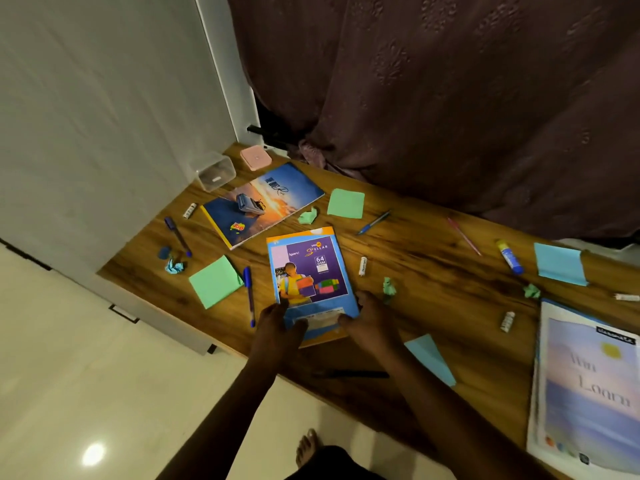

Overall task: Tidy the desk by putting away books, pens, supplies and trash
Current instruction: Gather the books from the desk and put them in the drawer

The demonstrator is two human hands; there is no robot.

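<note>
Both hands hold the near end of a blue-and-purple paper-covered notebook (pixel 311 271) with an orange border, which sits mid-way along the brown wooden desk (pixel 433 258). The left hand (pixel 277 322) curls around its near-left corner, fingers over the cover. The right hand (pixel 370 317) pinches the near-right corner, thumb on top and fingers along the right edge. Whether the notebook lies flat or is raised off the wood cannot be told.

Just left of the notebook lies a blue pen (pixel 249 296), and beyond it a green square sticky pad (pixel 214 281). Farther left are a purple pen (pixel 177 235) and a crumpled light-blue paper ball (pixel 175 265).

Behind the notebook, to its left, lies a large sunset-cover book (pixel 277 192) with a small blue stapler-like object (pixel 249 203) on top. A crumpled green paper ball (pixel 308 215) lies between that book and the notebook. Behind the notebook, to its right, are a 2nd green sticky pad (pixel 345 203) and a 2nd blue pen (pixel 374 222).

Just right of the notebook are a small white tube (pixel 362 266) and a 2nd green paper ball (pixel 389 287). Well to its right lie a thin pink pen (pixel 464 236), a yellow-capped glue stick (pixel 509 260), a light-blue paper sheet (pixel 559 264) and a large pale-blue book (pixel 588 386).

Nearer than the notebook, a black pen (pixel 349 374) lies by the desk edge.
</note>
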